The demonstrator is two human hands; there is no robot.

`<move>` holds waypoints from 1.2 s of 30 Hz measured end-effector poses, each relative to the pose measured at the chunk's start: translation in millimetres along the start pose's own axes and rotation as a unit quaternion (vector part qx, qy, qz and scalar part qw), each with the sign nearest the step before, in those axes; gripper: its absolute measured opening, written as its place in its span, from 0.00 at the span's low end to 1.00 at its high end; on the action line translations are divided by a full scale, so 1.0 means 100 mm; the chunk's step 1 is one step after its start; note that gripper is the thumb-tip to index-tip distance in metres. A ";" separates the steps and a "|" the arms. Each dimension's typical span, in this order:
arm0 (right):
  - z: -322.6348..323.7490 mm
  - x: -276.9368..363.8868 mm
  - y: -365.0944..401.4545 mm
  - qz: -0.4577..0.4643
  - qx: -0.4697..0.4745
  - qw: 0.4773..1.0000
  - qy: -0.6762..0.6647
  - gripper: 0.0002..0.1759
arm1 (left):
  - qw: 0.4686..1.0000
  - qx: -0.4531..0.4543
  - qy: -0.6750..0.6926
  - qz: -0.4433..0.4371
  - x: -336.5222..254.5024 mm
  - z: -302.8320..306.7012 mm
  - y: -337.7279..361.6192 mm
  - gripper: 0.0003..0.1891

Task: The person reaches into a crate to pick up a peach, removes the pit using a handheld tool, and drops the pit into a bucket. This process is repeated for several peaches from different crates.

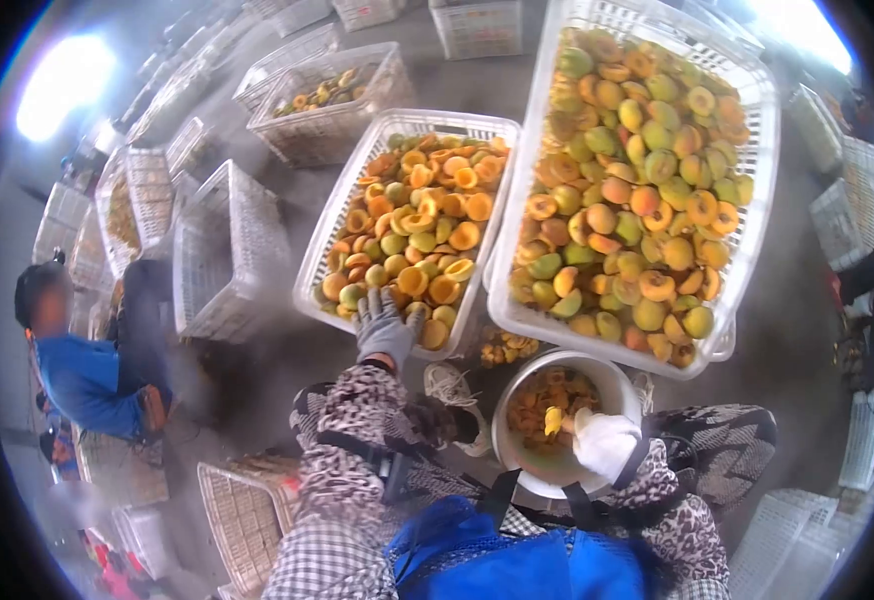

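- One bucket [605, 378]; above it, right hand [607, 445] gripping one yellow object [554, 420]
- Left hand [387, 328] touching fruit [412, 281] beyond bucket, grip unclear
- Two fruit-filled crates [765, 180] beyond bucket
- One person [82, 368] left of bucket

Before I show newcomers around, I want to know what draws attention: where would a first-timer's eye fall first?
Probably on the large white crate at upper right, heaped with green and orange fruit. Next, perhaps, the smaller crate to its left, where the gray-gloved left hand touches the fruit at the near end. Below, the white-gloved right hand holds something small and yellow over a white bucket.
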State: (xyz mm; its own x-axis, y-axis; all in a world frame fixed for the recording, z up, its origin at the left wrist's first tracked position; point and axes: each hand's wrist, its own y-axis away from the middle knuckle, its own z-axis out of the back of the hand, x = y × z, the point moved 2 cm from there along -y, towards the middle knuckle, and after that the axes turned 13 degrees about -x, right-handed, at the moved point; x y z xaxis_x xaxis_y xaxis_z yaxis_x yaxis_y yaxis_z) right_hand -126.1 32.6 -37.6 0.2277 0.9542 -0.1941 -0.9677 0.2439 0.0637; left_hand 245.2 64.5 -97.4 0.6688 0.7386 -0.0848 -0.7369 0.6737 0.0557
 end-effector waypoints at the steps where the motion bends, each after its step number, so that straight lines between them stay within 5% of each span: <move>1: -0.01 0.01 0.04 -0.093 -0.040 0.989 -0.106 0.10 | 0.999 -0.034 -0.012 -0.028 0.03 -0.01 -0.02 0.40; 2: -0.04 -0.02 0.07 -0.184 -0.083 0.957 -0.209 0.10 | 0.999 -0.036 -0.013 -0.035 0.03 0.05 -0.08 0.40; 4: -0.05 -0.05 0.10 -0.188 -0.116 0.957 -0.189 0.11 | 0.996 -0.067 0.063 0.009 -0.01 0.18 -0.24 0.32; 5: -0.06 -0.06 0.17 -0.181 -0.139 0.959 -0.169 0.11 | 0.980 -0.188 0.035 -0.055 -0.08 0.16 -0.27 0.27; 6: -0.27 0.01 0.29 -0.056 -0.025 0.993 0.104 0.13 | 0.945 -0.305 0.011 -0.117 -0.15 0.06 -0.30 0.22; 7: -0.47 0.04 0.41 -0.069 -0.019 0.992 0.104 0.13 | 0.912 -0.356 -0.015 -0.202 -0.16 -0.11 -0.40 0.15; 8: -0.70 0.04 0.51 -0.141 -0.021 0.990 0.009 0.12 | 0.910 -0.355 -0.008 -0.216 -0.26 -0.07 -0.43 0.15; 10: -1.18 0.05 0.69 -0.276 -0.036 0.943 -0.180 0.10 | 0.971 -0.213 -0.030 -0.101 -0.40 -0.03 -0.46 0.07; 11: -1.34 0.06 0.77 -0.336 -0.047 0.901 -0.271 0.10 | 0.926 -0.343 -0.043 -0.153 -0.43 -0.02 -0.47 0.03; 12: -1.45 0.12 0.80 -0.345 -0.050 0.897 -0.272 0.10 | 0.915 -0.353 -0.054 -0.185 -0.46 -0.03 -0.48 0.03; 14: -1.57 0.31 0.75 -0.267 0.032 0.963 0.011 0.11 | 0.918 -0.318 -0.018 -0.236 -0.51 -0.23 -0.33 0.06; 15: -1.53 0.40 0.68 -0.323 -0.019 0.932 0.166 0.14 | 0.914 -0.321 -0.024 -0.248 -0.48 -0.36 -0.27 0.06; 18: -0.08 -0.21 0.74 -0.298 -0.101 0.922 -0.223 0.15 | 0.874 -0.352 -0.084 -0.326 -0.55 -0.40 -0.16 0.12; 20: -0.02 -0.25 0.73 -0.334 -0.043 0.904 -0.264 0.15 | 0.951 -0.246 0.134 -0.127 -0.82 0.17 0.06 0.16; 22: -0.59 -0.14 0.88 -0.516 0.061 0.623 -0.585 0.13 | 0.906 -0.311 0.262 -0.115 -1.30 0.67 0.27 0.16; 23: -1.44 0.34 1.18 -0.618 -0.045 0.293 -0.728 0.10 | 0.874 -0.286 0.333 -0.209 -1.59 0.86 0.29 0.15; 24: -1.55 0.30 1.17 -0.617 -0.049 0.296 -0.727 0.10 | 0.826 -0.261 0.400 -0.299 -1.90 1.00 0.29 0.13; 26: -1.65 0.21 1.15 -0.441 0.247 0.728 -0.463 0.06 | 0.858 -0.201 0.330 -0.338 -2.53 1.08 0.21 0.16; 27: -1.26 -0.02 1.15 -0.359 0.169 0.784 -0.478 0.10 | 0.886 -0.213 0.227 -0.344 -2.83 0.98 0.12 0.18; 30: 0.14 -0.50 0.87 -0.401 0.031 0.813 -0.421 0.15 | 0.934 -0.175 0.063 -0.305 -3.21 0.76 -0.02 0.23; 32: 0.19 -0.51 0.88 -0.403 -0.019 0.810 -0.426 0.16 | 0.954 -0.127 0.003 -0.273 -3.24 0.70 -0.05 0.25; 34: 0.24 -0.51 0.86 -0.407 -0.070 0.803 -0.430 0.17 | 0.926 -0.122 0.252 -0.254 -3.04 0.77 0.03 0.22; 35: 0.27 -0.53 0.83 -0.445 -0.107 0.775 -0.436 0.17 | 0.851 -0.035 0.493 -0.176 -2.93 0.80 0.16 0.20; 36: 0.30 -0.54 0.81 -0.480 -0.142 0.744 -0.442 0.17 | 0.854 -0.033 0.486 -0.181 -2.83 0.93 0.23 0.20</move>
State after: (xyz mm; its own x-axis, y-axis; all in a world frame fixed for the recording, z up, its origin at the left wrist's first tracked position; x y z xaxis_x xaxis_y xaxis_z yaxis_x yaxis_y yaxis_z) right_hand -213.1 6.2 7.6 0.6897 0.1356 0.7112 -0.2691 0.9600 0.0780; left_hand 48.0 -126.2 20.0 0.4801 0.0900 -0.8726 -0.5237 0.8274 -0.2028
